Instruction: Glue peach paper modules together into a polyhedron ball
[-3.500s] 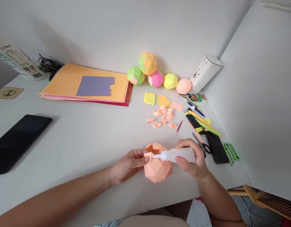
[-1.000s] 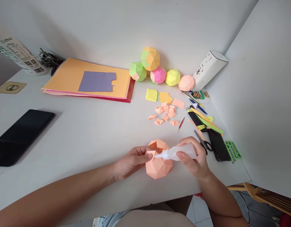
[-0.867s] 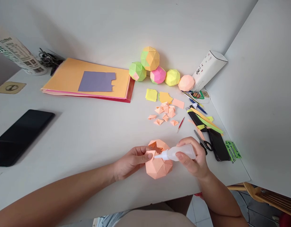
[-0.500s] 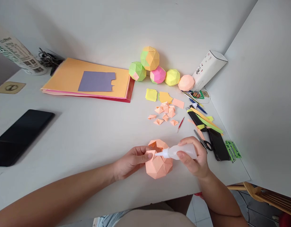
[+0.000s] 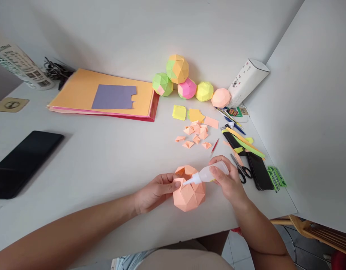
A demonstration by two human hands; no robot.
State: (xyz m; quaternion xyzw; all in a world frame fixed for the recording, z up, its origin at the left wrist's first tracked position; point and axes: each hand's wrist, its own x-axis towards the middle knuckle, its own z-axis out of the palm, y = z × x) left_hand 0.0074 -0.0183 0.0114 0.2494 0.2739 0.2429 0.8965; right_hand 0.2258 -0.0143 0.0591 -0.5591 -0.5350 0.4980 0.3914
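Note:
My left hand (image 5: 158, 191) pinches the left rim of a peach folded-paper ball (image 5: 189, 197), which has an opening at its top. Closed around a white glue bottle (image 5: 214, 172) is my right hand (image 5: 227, 183). The bottle tilts down to the left, its narrow nozzle tip at the paper near my left thumb. Whether the tip touches the paper, I cannot tell. Beyond the ball lie several small folded peach paper pieces (image 5: 195, 139). A red pen refill (image 5: 214, 146) is beside them.
Several finished paper balls (image 5: 204, 92) line the wall. Colored sheets (image 5: 71, 90) with a purple piece (image 5: 113, 96) lie back left, a black phone (image 5: 26, 161) at left. Scissors (image 5: 243, 170), a black case (image 5: 258, 170), pens and paper strips lie at right.
My right hand has tipped the glue bottle more steeply, its base shifting up and left. The nozzle stays near the same spot on the ball. My left hand holds still.

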